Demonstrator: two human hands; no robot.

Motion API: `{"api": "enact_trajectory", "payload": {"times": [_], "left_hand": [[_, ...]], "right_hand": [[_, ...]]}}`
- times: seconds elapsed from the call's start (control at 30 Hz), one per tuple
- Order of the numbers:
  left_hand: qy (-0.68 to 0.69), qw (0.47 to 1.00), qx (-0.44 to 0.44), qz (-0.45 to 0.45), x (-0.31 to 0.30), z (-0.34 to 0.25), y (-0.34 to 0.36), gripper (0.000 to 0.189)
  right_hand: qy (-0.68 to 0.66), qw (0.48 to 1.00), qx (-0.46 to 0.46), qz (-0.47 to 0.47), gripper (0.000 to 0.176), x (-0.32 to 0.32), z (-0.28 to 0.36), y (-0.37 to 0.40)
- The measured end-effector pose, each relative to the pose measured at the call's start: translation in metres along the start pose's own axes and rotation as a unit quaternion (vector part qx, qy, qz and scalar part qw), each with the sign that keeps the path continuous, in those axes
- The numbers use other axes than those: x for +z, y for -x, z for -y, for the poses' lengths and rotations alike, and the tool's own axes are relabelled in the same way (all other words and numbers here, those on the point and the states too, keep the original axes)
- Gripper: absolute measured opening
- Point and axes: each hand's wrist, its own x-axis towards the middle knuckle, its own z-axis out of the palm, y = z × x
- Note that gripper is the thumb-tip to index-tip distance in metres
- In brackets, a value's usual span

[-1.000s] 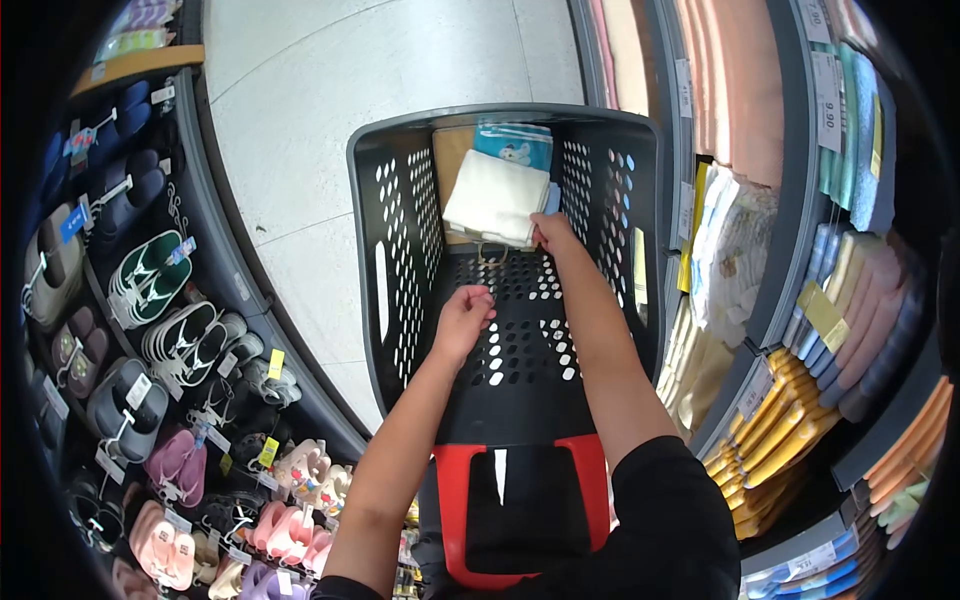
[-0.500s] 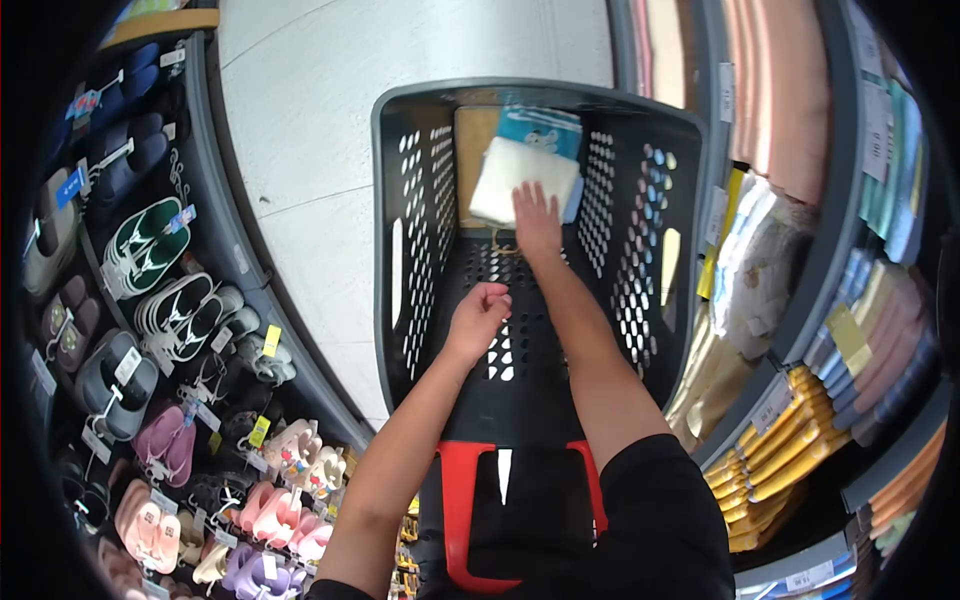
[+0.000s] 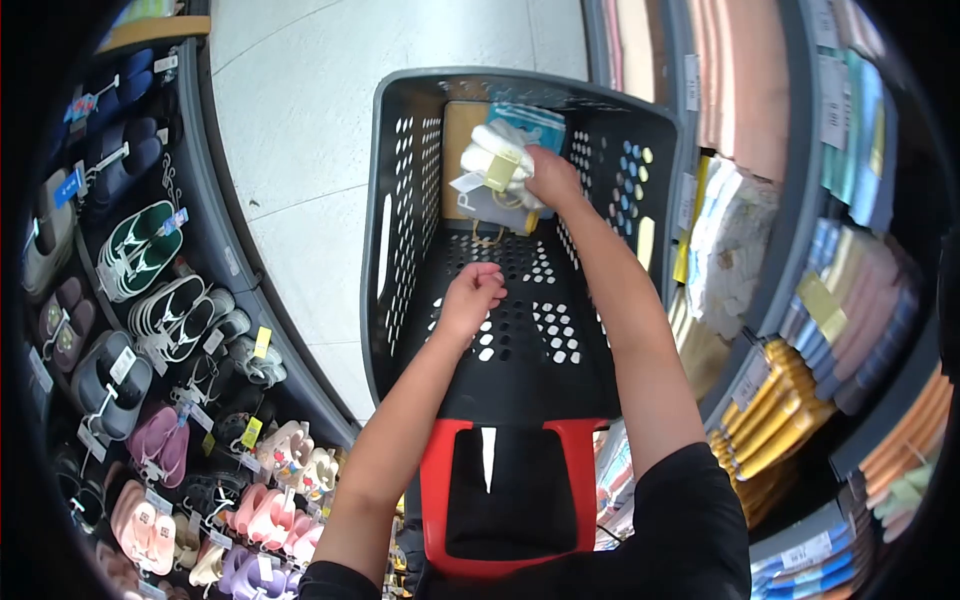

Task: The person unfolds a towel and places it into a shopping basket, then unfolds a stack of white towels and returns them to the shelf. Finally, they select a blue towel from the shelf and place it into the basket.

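Observation:
My right hand [image 3: 553,180] is closed on a folded white towel [image 3: 490,150] at the far end of the black shopping basket [image 3: 405,90]. The towel is bunched up, with a pale yellow label on it. Beneath and behind it are a blue package [image 3: 540,122], a brown flat piece [image 3: 455,140] and a grey item with a white letter [image 3: 480,208]. My left hand [image 3: 473,298] hovers over the near half of the basket, its fingers curled together with nothing visible in them.
Slippers on hooks [image 3: 120,380] line the left shelf. Folded towels [image 3: 770,400] fill the right shelves, close to the basket's side. A red handle frame [image 3: 440,500] is at the basket's near end, by my body. Pale floor [image 3: 290,120] shows ahead and left.
My right hand lay flat on the white towel; now it grips and lifts it, uncovering the grey item. The basket has shifted slightly left in view. My left hand stays about where it was.

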Motion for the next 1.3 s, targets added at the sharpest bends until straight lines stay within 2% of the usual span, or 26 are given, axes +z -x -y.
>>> {"api": "enact_trajectory", "payload": {"times": [0.07, 0.1, 0.13, 0.2, 0.27, 0.33, 0.47, 0.53, 0.57, 0.6, 0.63, 0.67, 0.73, 0.9, 1.0, 1.07, 1.13, 1.17, 1.23, 1.3], "left_hand": [[0.045, 0.999, 0.019, -0.022, 0.004, -0.015, 0.007, 0.028], [0.052, 0.998, 0.033, -0.033, 0.006, -0.028, 0.014, 0.030], [0.079, 0.995, 0.052, -0.040, 0.006, -0.038, 0.020, 0.031], [0.133, 0.987, 0.065, -0.068, 0.010, -0.059, 0.038, 0.034], [0.132, 0.988, 0.068, -0.045, 0.014, -0.076, 0.063, 0.036], [0.142, 0.988, 0.061, -0.029, 0.022, -0.096, 0.101, 0.034], [0.170, 0.981, 0.066, 0.065, 0.034, -0.121, 0.182, 0.041], [0.234, 0.962, 0.036, 0.135, 0.031, -0.119, 0.207, 0.049], [0.269, 0.946, 0.039, 0.179, 0.029, -0.118, 0.227, 0.055], [0.305, 0.921, 0.015, 0.243, 0.021, -0.113, 0.238, 0.058], [0.348, 0.872, 0.002, 0.343, 0.003, -0.094, 0.225, 0.058], [0.355, 0.855, 0.063, 0.374, 0.014, -0.102, 0.255, 0.061], [0.258, 0.897, 0.140, 0.330, 0.022, -0.106, 0.309, 0.070], [0.135, 0.902, 0.109, 0.396, 0.009, -0.098, 0.351, 0.072], [0.099, 0.896, 0.101, 0.422, 0.004, -0.103, 0.364, 0.073], [0.086, 0.891, 0.105, 0.434, 0.004, -0.111, 0.369, 0.074], [0.086, 0.885, 0.107, 0.445, 0.005, -0.118, 0.373, 0.075], [0.090, 0.881, 0.108, 0.452, 0.004, -0.121, 0.374, 0.075], [0.100, 0.869, 0.108, 0.472, 0.001, -0.125, 0.379, 0.076], [0.099, 0.859, 0.103, 0.492, 0.002, -0.125, 0.384, 0.077]], "right_hand": [[-0.063, 0.995, 0.034, 0.064, 0.047, -0.033, 0.010, 0.013], [-0.137, 0.989, -0.021, 0.051, 0.052, -0.017, -0.012, 0.012], [-0.269, 0.958, -0.052, 0.088, 0.054, -0.045, 0.003, 0.037], [-0.374, 0.921, -0.051, 0.098, 0.054, -0.066, 0.016, 0.073], [-0.483, 0.858, -0.001, 0.177, 0.057, -0.130, 0.064, 0.131], [-0.460, 0.873, -0.013, 0.165, 0.063, -0.163, 0.090, 0.177], [-0.374, 0.918, -0.059, 0.120, 0.065, -0.218, 0.138, 0.262], [-0.211, 0.969, -0.129, 0.018, 0.067, -0.235, 0.166, 0.305], [-0.163, 0.966, -0.197, -0.019, 0.068, -0.241, 0.178, 0.327], [-0.113, 0.970, -0.214, -0.033, 0.069, -0.249, 0.197, 0.353], [-0.095, 0.965, -0.235, -0.072, 0.067, -0.247, 0.211, 0.381], [-0.044, 0.967, -0.233, -0.089, 0.067, -0.253, 0.228, 0.408], [-0.003, 0.956, -0.261, -0.132, 0.064, -0.262, 0.251, 0.460], [-0.052, 0.937, -0.246, -0.241, 0.053, -0.265, 0.277, 0.539], [-0.136, 0.857, -0.183, -0.462, 0.049, -0.249, 0.278, 0.561], [-0.248, 0.791, -0.078, -0.554, 0.059, -0.237, 0.283, 0.574], [-0.440, 0.742, 0.006, -0.506, 0.061, -0.215, 0.278, 0.566], [-0.584, 0.700, 0.000, -0.411, 0.063, -0.206, 0.277, 0.566], [-0.812, 0.549, -0.011, -0.197, 0.068, -0.207, 0.278, 0.578], [-0.837, 0.529, -0.048, -0.128, 0.065, -0.203, 0.267, 0.579]]}}
